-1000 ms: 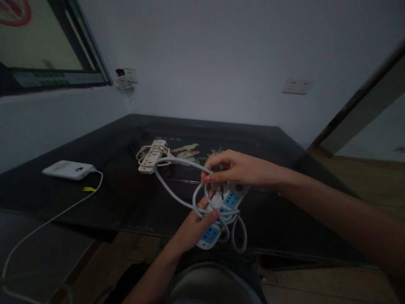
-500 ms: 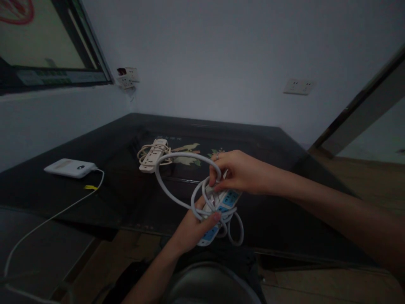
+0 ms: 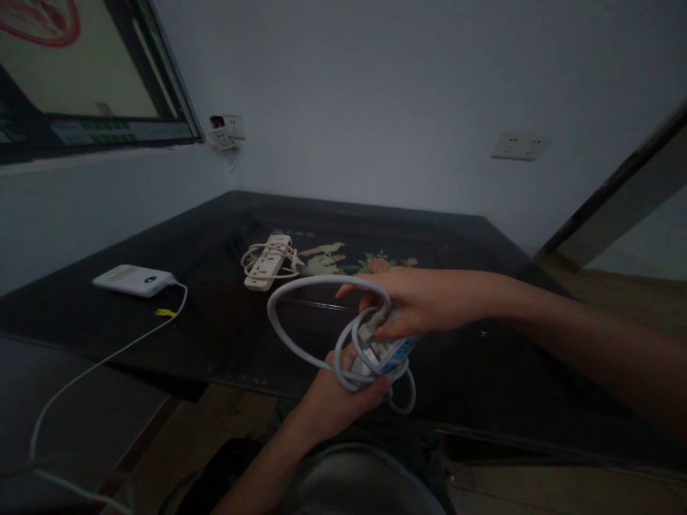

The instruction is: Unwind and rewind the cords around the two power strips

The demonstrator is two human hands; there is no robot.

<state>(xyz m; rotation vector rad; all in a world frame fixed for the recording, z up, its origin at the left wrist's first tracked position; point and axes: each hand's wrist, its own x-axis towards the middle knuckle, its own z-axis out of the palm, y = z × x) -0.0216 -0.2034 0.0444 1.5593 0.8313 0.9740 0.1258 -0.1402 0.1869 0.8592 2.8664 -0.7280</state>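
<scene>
My left hand (image 3: 340,400) is wrapped round a white power strip with blue socket faces (image 3: 398,354), holding it tilted above the table's near edge. A thick white cord (image 3: 293,285) loops around the strip, and one large loop sticks out to the left. Over the strip's upper end, my right hand (image 3: 411,300) grips the cord beside its plug (image 3: 369,332). Its thumb lies against the plug end, and the fingers are partly hidden behind the cord. Farther back on the table lies a second, cream power strip (image 3: 268,263) with its own cord wound round it.
A dark glossy table (image 3: 225,322) with a flower print (image 3: 378,263) stands against the wall. On its left lies a white power bank (image 3: 133,280), its thin cable (image 3: 101,365) trailing over the edge. Wall sockets (image 3: 519,146) are at the back.
My right hand has turned palm-down, and its fingers have shifted over the cord and plug. The held strip has tilted and moved slightly right. The whole view has shifted a little.
</scene>
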